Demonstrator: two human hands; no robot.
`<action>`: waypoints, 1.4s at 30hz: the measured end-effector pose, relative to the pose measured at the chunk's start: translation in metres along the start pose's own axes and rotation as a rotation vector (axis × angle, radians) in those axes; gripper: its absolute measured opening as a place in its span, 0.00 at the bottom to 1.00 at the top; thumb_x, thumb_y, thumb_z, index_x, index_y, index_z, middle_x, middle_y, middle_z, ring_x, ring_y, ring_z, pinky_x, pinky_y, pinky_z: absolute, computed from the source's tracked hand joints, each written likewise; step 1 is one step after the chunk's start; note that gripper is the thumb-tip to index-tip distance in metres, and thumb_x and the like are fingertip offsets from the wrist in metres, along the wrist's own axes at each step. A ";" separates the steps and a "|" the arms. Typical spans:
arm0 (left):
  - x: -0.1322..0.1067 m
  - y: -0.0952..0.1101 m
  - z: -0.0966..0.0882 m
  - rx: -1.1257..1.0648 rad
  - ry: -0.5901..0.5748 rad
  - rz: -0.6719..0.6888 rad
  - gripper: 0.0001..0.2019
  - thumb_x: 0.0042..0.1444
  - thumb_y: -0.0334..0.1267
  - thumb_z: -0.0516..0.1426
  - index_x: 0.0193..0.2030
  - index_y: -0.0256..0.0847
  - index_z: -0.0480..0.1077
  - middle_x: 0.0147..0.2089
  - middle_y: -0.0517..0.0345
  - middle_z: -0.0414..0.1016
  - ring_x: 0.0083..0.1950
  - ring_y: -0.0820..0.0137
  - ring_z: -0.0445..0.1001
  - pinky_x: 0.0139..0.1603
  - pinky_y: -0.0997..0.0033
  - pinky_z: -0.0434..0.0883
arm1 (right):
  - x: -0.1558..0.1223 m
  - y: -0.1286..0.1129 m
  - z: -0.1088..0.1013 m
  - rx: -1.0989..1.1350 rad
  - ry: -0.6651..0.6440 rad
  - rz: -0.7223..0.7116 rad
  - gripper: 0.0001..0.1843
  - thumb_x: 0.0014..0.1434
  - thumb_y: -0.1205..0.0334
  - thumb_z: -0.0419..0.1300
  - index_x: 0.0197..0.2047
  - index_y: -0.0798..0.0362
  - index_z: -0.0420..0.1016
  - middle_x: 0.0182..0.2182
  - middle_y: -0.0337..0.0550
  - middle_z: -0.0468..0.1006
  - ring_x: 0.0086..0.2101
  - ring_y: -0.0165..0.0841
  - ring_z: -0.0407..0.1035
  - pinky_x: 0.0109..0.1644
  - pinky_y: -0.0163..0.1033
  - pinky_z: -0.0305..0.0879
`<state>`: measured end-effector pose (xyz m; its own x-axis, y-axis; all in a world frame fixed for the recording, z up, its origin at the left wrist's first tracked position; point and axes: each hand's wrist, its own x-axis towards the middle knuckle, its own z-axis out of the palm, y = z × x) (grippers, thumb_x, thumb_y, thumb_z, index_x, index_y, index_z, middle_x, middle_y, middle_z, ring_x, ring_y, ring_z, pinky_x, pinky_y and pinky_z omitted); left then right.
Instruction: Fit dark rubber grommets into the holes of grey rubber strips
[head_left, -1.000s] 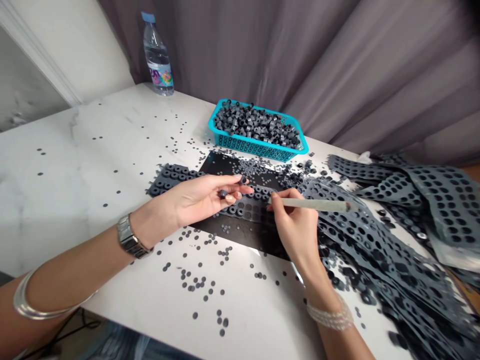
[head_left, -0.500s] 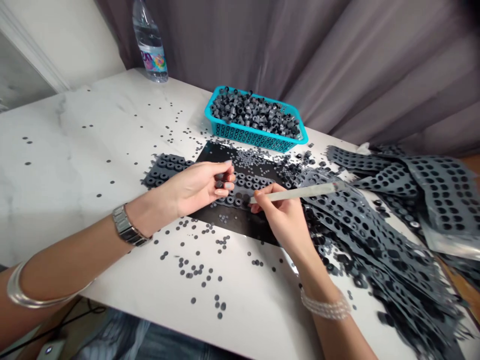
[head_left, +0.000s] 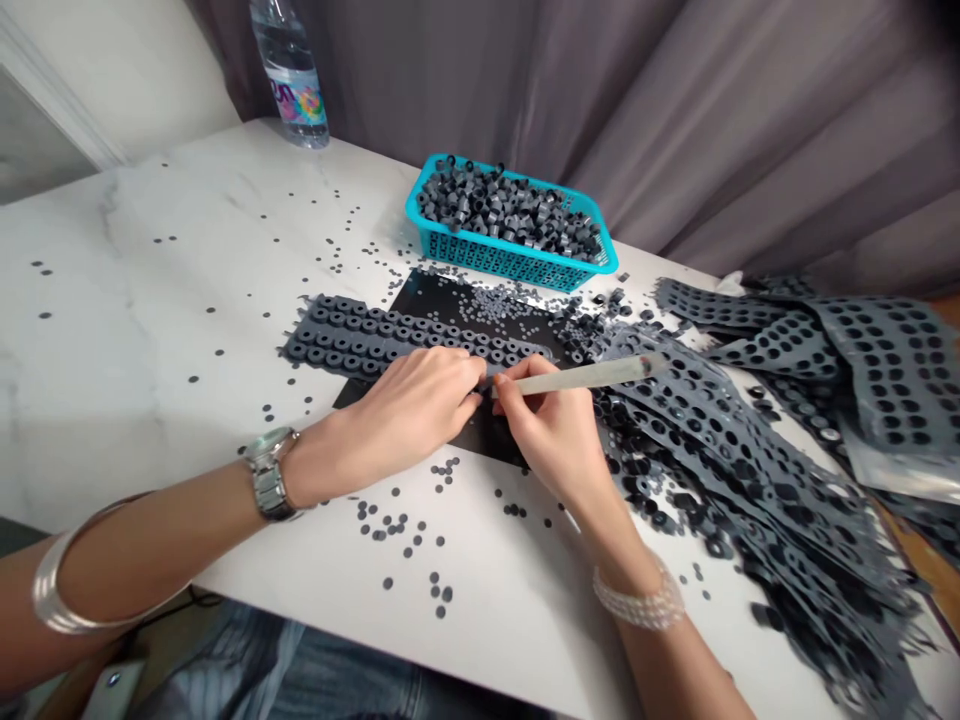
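A grey rubber strip with rows of round, holed rings lies across a black mat. My left hand is palm down over the strip's near edge, fingers bent and thumb and fingertips closed; what they pinch is hidden. Close beside those fingertips, my right hand grips a pale, stick-like tool like a pen. Its back end points right, and its tip is near the strip's edge by my left fingers. Small dark discs are scattered on the white table around my hands.
Behind the mat stands a turquoise basket heaped with small grey and black cylindrical pieces. Punched grey rubber sheets and loose black rings pile up at the right. A water bottle stands at the back left of the white table.
My left hand has turned from palm up to palm down and come to the strip's near edge, beside the right hand. The right hand keeps its hold on the tool. The view has shifted slightly.
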<state>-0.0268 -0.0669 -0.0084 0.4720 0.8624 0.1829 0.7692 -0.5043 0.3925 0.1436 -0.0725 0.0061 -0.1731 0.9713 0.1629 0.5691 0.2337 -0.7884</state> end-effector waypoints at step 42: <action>0.020 -0.012 -0.040 -1.389 0.085 -0.510 0.12 0.50 0.25 0.55 0.39 0.35 0.77 0.41 0.48 0.77 0.42 0.70 0.73 0.38 0.70 0.70 | 0.010 0.007 0.010 0.255 0.086 0.135 0.11 0.58 0.54 0.60 0.29 0.51 0.70 0.22 0.39 0.76 0.24 0.33 0.71 0.30 0.37 0.66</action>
<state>-0.0434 -0.0417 0.0267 0.2205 0.9536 -0.2051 -0.2006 0.2501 0.9472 0.1375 -0.0616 -0.0039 -0.0346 0.9955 0.0881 0.3601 0.0947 -0.9281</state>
